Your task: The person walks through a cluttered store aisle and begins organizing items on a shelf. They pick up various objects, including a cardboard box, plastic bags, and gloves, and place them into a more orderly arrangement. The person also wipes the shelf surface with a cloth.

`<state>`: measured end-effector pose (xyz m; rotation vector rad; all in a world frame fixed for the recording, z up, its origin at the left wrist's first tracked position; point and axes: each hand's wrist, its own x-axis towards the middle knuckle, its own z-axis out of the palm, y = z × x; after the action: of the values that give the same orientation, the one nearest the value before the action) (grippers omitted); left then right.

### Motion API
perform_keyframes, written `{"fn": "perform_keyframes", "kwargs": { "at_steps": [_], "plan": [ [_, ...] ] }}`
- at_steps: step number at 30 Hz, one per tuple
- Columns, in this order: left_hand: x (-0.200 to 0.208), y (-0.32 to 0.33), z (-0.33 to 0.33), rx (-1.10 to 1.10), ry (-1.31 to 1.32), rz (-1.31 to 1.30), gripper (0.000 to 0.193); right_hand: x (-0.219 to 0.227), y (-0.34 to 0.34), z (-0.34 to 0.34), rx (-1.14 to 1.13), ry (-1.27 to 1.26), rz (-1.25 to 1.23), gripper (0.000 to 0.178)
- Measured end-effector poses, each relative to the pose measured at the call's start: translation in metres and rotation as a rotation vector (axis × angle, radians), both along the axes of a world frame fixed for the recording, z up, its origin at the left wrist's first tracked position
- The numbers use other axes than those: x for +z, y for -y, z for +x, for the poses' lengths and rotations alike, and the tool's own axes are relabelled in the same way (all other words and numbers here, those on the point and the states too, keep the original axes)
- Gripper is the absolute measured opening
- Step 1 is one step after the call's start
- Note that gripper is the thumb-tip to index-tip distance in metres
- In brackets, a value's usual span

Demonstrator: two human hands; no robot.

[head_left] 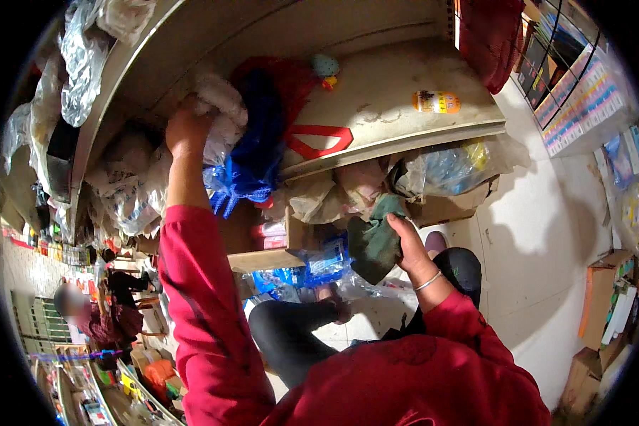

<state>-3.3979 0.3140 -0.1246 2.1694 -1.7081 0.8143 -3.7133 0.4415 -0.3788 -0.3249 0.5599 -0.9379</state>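
Note:
My left hand [186,129] reaches onto the shelf at the left, its fingers closed on a whitish, crumpled plastic bag [222,103]. Right beside that bag lies a blue plastic bag [252,153], partly drooping over the shelf's front edge, with a red bag [291,85] behind it. Below the shelf edge, my right hand [408,248] grips a dark green cloth [375,245], which hangs down from the fingers. What the whitish bag contains cannot be made out.
On the dusty shelf [383,78] are a red triangular frame [321,140], an orange-yellow label [437,101] and a small teal object [325,65]. Bagged goods [447,170] and a cardboard box [263,260] sit underneath. Another person [113,316] is at the far left.

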Motion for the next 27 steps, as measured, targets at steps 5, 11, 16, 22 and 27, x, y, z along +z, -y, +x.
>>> {"fn": "perform_keyframes", "kwargs": {
  "at_steps": [5,11,16,22,27],
  "plan": [
    [0.001,0.011,0.035,-0.005,-0.09,0.111,0.06,0.021,-0.003,-0.014,-0.062,0.14,-0.006,0.035],
    [-0.034,0.006,0.022,-0.355,0.039,-0.064,0.069,0.082,0.006,-0.048,-0.074,-0.461,-0.495,0.033],
    [-0.051,-0.003,0.015,-0.265,-0.001,-0.158,0.069,0.141,0.043,-0.084,-0.362,-0.463,-0.454,0.03],
    [-0.03,-0.004,-0.004,-0.067,0.055,0.026,0.07,0.222,0.114,-0.11,-0.514,-0.955,-0.844,0.029],
    [-0.012,-0.002,0.002,-0.004,0.138,0.043,0.069,0.223,0.211,-0.123,-0.234,-2.186,-0.873,0.05]
  ]
}}
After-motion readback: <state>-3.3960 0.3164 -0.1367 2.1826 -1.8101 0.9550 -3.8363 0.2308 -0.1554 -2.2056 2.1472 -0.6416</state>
